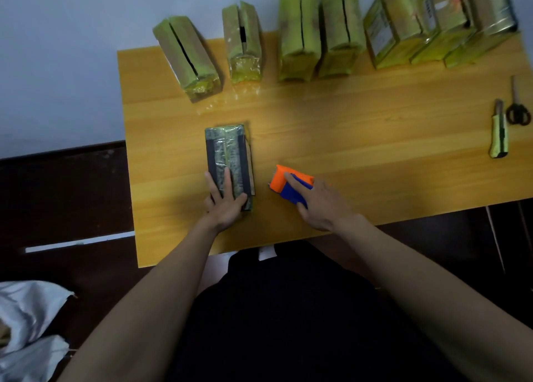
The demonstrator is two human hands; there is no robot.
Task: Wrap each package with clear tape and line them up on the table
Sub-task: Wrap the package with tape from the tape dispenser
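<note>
Left of centre on the table (346, 139), the dark package (229, 162) lies lengthwise, long axis running away from the person. The left hand (225, 203) presses flat on its near end, fingers straight. Just to the right, apart from it, the right hand (320, 205) grips the orange-and-blue tape dispenser (291, 184). I'd guess taping comes next. Count: seven wrapped packages (300, 35) across the top, one knife (499, 131), one pair of scissors (516, 105).
</note>
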